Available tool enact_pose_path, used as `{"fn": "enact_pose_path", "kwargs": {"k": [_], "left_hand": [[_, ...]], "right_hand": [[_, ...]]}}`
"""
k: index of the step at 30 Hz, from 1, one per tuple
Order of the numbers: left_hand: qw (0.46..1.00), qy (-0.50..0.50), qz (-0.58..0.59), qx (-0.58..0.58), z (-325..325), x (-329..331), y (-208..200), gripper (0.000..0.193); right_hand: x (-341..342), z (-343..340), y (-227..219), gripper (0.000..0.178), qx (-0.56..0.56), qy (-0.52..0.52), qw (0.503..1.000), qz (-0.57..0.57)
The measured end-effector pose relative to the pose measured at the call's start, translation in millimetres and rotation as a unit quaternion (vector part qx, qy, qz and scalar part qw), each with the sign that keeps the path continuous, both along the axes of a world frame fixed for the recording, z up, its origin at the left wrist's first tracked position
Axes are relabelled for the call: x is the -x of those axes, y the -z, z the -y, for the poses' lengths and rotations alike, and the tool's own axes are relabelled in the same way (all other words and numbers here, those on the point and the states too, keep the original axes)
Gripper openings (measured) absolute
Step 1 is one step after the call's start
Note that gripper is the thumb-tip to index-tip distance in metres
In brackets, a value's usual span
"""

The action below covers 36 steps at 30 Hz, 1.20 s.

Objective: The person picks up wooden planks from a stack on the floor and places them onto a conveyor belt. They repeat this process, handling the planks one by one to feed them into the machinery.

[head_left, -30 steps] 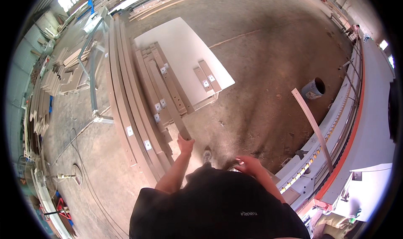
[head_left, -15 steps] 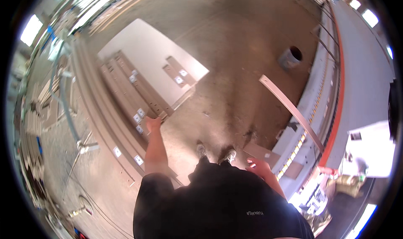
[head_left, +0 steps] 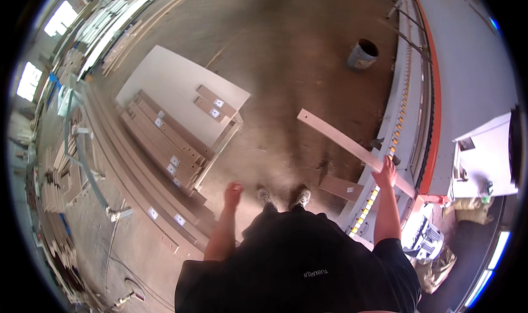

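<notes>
My right hand is closed over a long, narrow pinkish-brown board near its middle. The board lies slantwise across the grey machine's side, its far end reaching out over the floor. A small hole shows near that end. My left hand hangs above the floor, fingers curled, with nothing visible in it. It is nearest to the stack of brown boards, apart from them. Several of these boards bear white labels. A shorter brown board with a label sits low beside the machine, left of my right hand.
A large white panel carries two short labelled boards. Long brown strips run along the left. A metal bucket stands on the floor ahead. The long machine with yellow-marked track and orange edge lines the right.
My left hand has left the brown boards and come back toward my body. My right hand has moved forward and right onto the long board. The view has shifted slightly.
</notes>
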<state>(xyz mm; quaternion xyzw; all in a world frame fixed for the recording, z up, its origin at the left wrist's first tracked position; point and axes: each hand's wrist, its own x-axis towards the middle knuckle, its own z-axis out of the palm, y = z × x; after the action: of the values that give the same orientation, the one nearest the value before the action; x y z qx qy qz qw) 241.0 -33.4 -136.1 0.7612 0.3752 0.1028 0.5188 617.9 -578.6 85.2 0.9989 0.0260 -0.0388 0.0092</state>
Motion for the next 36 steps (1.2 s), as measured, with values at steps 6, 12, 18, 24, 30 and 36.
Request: {"fn": "enact_pose_path", "kwargs": {"k": [6,12,18,24,30,36], "left_hand": [[0.958,0.187,0.008,0.22,102.1,-42.0,-25.3,0.015],[0.859,0.168,0.06,0.479,170.4,-112.6,-144.1,0.043],[0.818,-0.028,0.152,0.554,159.2,-124.1,-145.0,0.035],[0.84,-0.202,0.233,0.447,52.5,-91.9,-143.0,0.031],[0.815,-0.315,0.277,0.4,-47.8,-57.9,-115.5,0.031],[0.843,-0.32,0.291,0.318,-23.1,-59.4,-152.9,0.045]], "right_hand": [[-7.2,18.8,23.3,0.06,0.029,-0.144,0.987,-0.068],[88.8,-109.7,11.4,0.077,-0.151,-0.24,0.949,-0.139],[136.4,-199.1,-41.3,0.066,-0.152,-0.368,0.9,-0.175],[101.6,-130.7,-78.1,0.065,-0.127,-0.38,0.898,-0.183],[105.1,-160.1,-104.5,0.066,-0.193,-0.457,0.851,-0.171],[163.4,-282.0,-97.2,0.069,-0.147,-0.538,0.795,-0.238]]}}
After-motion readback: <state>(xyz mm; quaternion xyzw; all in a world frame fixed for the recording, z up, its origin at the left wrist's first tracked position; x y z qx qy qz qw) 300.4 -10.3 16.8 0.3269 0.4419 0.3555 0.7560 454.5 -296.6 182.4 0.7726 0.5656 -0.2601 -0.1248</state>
